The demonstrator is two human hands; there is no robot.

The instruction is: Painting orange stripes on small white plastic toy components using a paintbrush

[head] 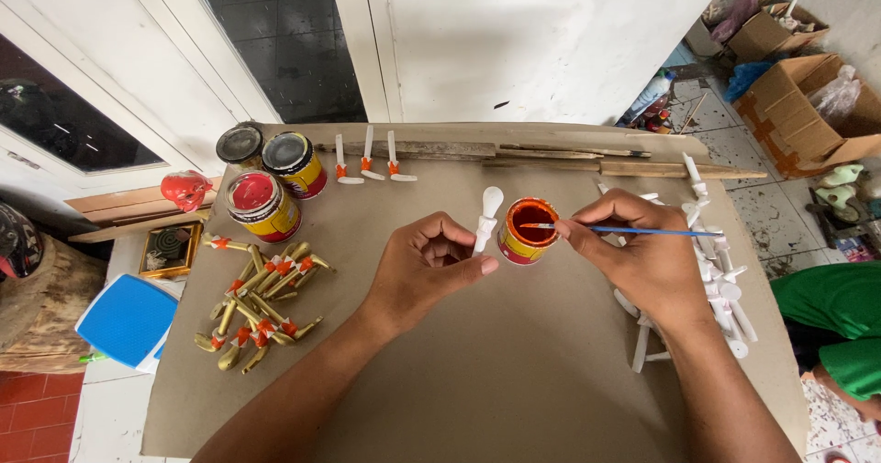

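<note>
Left hand [429, 263] is closed around a white unpainted handle-shaped piece [486, 217], held upright just left of the small open paint can [527, 231]. That can sits mid-bench and holds orange-red paint, with the inside walls coated in it. Right hand [642, 252] pinches a thin blue-handled brush [633, 231] lying near horizontal, its tip over the can's mouth; can't tell if the bristles touch the paint. Bench [496, 371] is covered in brown cardboard. Back left is a cluster of three more cans: one with a red lid or red paint surface [261, 204], one yellow-sided with a dark top [295, 163], one with a dark, dirty lid [240, 144]; contents of the last two are not readable. Between the cluster and the open can, three white pieces with orange bands [367, 162] lie in a row near the back edge. Front left is a heap of gold-painted pieces with orange bands [259, 302]. Right of the right hand is a pile of unpainted white pieces [720, 279], partly hidden by the wrist. Off the bench at right, cardboard boxes [798, 105] stand on the floor holding mixed clutter, and a green sleeve [830, 307] of another person shows at the frame edge.
</note>
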